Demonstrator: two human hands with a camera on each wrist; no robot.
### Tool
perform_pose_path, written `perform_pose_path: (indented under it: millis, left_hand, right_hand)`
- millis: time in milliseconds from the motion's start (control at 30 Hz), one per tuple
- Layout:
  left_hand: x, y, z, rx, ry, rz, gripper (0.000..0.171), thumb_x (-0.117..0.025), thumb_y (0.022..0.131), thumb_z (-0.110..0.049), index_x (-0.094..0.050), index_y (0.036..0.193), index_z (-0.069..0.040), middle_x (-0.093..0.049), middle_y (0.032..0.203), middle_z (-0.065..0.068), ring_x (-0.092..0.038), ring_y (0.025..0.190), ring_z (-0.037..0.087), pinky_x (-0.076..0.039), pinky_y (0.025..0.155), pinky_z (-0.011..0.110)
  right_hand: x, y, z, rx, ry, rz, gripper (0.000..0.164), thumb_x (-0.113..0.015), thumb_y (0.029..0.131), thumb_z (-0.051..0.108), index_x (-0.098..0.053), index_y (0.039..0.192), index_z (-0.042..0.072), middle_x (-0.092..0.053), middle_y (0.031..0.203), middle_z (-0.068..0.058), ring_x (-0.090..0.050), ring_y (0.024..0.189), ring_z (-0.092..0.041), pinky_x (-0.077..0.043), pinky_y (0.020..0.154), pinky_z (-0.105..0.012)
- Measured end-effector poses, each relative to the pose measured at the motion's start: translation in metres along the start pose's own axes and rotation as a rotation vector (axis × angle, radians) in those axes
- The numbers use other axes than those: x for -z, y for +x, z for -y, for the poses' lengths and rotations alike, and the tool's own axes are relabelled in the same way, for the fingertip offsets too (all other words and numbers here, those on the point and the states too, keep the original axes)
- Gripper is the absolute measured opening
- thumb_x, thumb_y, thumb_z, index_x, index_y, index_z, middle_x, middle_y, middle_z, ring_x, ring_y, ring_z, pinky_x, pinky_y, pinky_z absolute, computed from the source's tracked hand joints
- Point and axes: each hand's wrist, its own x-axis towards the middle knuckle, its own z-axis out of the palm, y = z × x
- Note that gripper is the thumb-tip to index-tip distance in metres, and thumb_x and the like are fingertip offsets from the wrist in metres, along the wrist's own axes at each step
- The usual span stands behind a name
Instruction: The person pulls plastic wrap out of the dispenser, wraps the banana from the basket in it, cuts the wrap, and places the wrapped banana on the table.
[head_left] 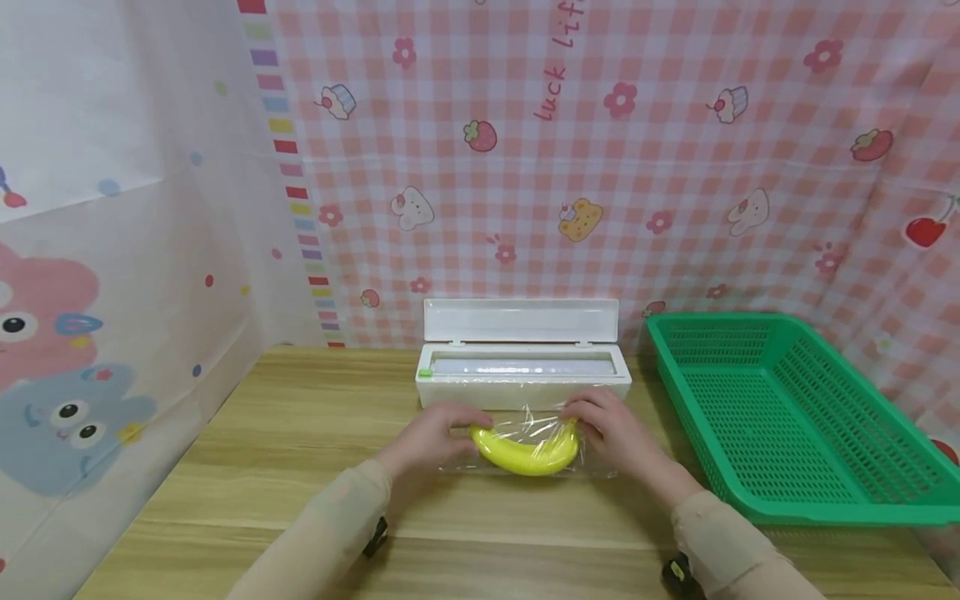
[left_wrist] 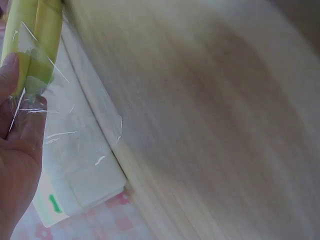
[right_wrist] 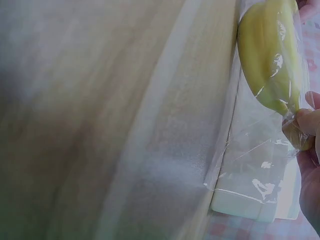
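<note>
A yellow banana (head_left: 528,457) with clear plastic wrap (right_wrist: 255,165) around it is held between both hands, in front of a white wrap dispenser (head_left: 525,393). My left hand (head_left: 442,432) pinches its left end through the film, thumb and fingers at the tip in the left wrist view. At the other end, my right hand (head_left: 606,425) pinches the tip together with gathered film. Loose film spreads past both ends of the banana. The dispenser's lid (head_left: 521,321) stands raised, and a roll of film (head_left: 525,367) lies inside.
A green plastic basket (head_left: 795,504) stands on the right of the wooden table (head_left: 300,467), close beside the dispenser. A small green slider (head_left: 425,373) sits at the dispenser's left end. Behind the table hangs a pink checked cloth (head_left: 525,208).
</note>
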Motion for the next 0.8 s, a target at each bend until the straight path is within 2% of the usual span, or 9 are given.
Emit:
perform_pose_path:
  millis: [67, 300, 467, 533, 800]
  left_hand:
    - [0.001, 0.001, 0.002, 0.015, -0.027, 0.001, 0.035, -0.077, 0.082, 0.002, -0.07, 0.116, -0.002, -0.069, 0.12, 0.01, -0.063, 0.113, 0.027, -0.05, 0.1, 0.038]
    - [0.001, 0.005, 0.007, 0.145, -0.149, 0.015, 0.034, -0.074, 0.085, 0.001, -0.07, 0.118, -0.004, -0.068, 0.12, 0.008, -0.062, 0.113, 0.025, -0.05, 0.099, 0.034]
    - [0.001, 0.008, 0.011, 0.165, -0.19, 0.023, 0.033, -0.073, 0.085, 0.001, -0.07, 0.118, -0.002, -0.067, 0.121, 0.009, -0.062, 0.113, 0.027, -0.052, 0.097, 0.031]
    - [0.002, 0.009, 0.013, 0.158, -0.186, 0.026, 0.032, -0.073, 0.086, 0.0, -0.07, 0.118, -0.001, -0.068, 0.12, 0.01, -0.062, 0.113, 0.028, -0.052, 0.096, 0.031]
    - [0.002, 0.014, 0.017, 0.2, -0.185, 0.048, 0.03, -0.073, 0.087, -0.004, -0.07, 0.117, -0.003, -0.069, 0.118, 0.006, -0.061, 0.112, 0.023, -0.051, 0.097, 0.032]
  right_hand:
    - [-0.002, 0.001, -0.002, 0.003, 0.016, -0.011, 0.036, -0.074, 0.073, -0.018, -0.071, 0.098, 0.008, -0.066, 0.106, -0.01, -0.06, 0.101, -0.03, -0.053, 0.088, -0.045]
    - [-0.01, 0.002, -0.01, 0.008, 0.054, -0.043, 0.037, -0.07, 0.07, -0.023, -0.071, 0.095, 0.005, -0.066, 0.101, -0.011, -0.061, 0.096, -0.031, -0.053, 0.084, -0.047]
    - [-0.014, 0.002, -0.014, -0.011, 0.067, -0.024, 0.036, -0.069, 0.071, -0.024, -0.071, 0.094, 0.003, -0.066, 0.1, -0.011, -0.061, 0.097, -0.031, -0.053, 0.085, -0.048]
    - [-0.014, 0.003, -0.014, -0.024, 0.062, -0.014, 0.035, -0.07, 0.071, -0.023, -0.071, 0.094, 0.004, -0.067, 0.1, -0.011, -0.061, 0.098, -0.031, -0.053, 0.086, -0.049]
    - [-0.014, 0.005, -0.017, -0.049, 0.04, 0.019, 0.032, -0.072, 0.073, -0.018, -0.072, 0.094, 0.006, -0.07, 0.1, -0.011, -0.063, 0.097, -0.032, -0.05, 0.087, -0.05]
